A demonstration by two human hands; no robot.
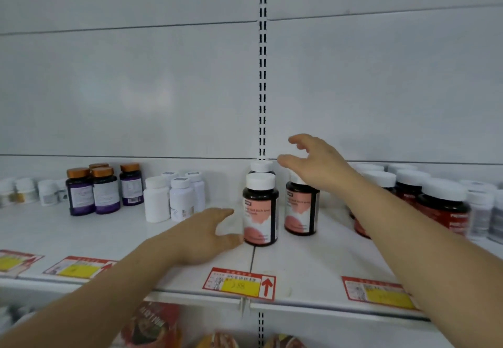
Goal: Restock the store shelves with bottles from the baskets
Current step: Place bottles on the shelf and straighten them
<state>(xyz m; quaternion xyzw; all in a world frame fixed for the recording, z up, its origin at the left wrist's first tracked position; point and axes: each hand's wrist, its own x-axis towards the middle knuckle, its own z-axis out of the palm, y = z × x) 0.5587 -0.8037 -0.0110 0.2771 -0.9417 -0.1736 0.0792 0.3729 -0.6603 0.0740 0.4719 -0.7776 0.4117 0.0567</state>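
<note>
Three pink-label bottles on the white shelf (313,260)

Left hand (201,236), fingers spread, touches the front bottle (260,211); right hand (315,162) hovers, fingers loose, over the second bottle (300,208); the third bottle (261,166) stands behind.

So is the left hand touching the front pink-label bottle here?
Touching. The head view shows the left hand with its thumb tip against the lower left side of the front pink-label bottle; no gap shows there. The other fingers are straight, clear of it.

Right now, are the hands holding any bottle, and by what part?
Neither grips anything. The left hand lies open, thumb beside the base of the front pink-label bottle; the right hand hovers open above the bottles.
</note>
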